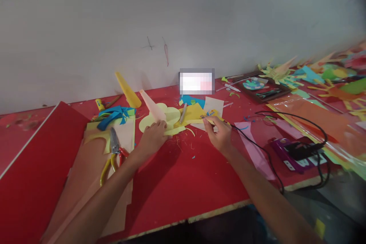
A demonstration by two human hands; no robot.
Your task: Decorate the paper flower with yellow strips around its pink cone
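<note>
My left hand [154, 136] is closed, its curled fingers at the edge of a pale yellow flower-shaped paper [145, 122]. A pink paper cone [153, 107] stands tilted on that paper, its base just beyond my fingertips. My right hand [219, 133] is closed around a slim yellow corded tool [225, 122]; its exact kind is hard to make out. A black cord [251, 137] runs from it to the right. Between my hands lie yellow paper [196, 112] with a grey stick-like thing [183, 113] on top, and pale paper strips.
Scissors [114, 143] lie on tan sheets [85, 183] at left, near blue paper strips [110, 118] and a yellow cone [128, 91]. At right are a purple power box [294, 156] with plugs, a dark tray [263, 97] and paper crafts [278, 72]. A white wall [114, 34] rises behind.
</note>
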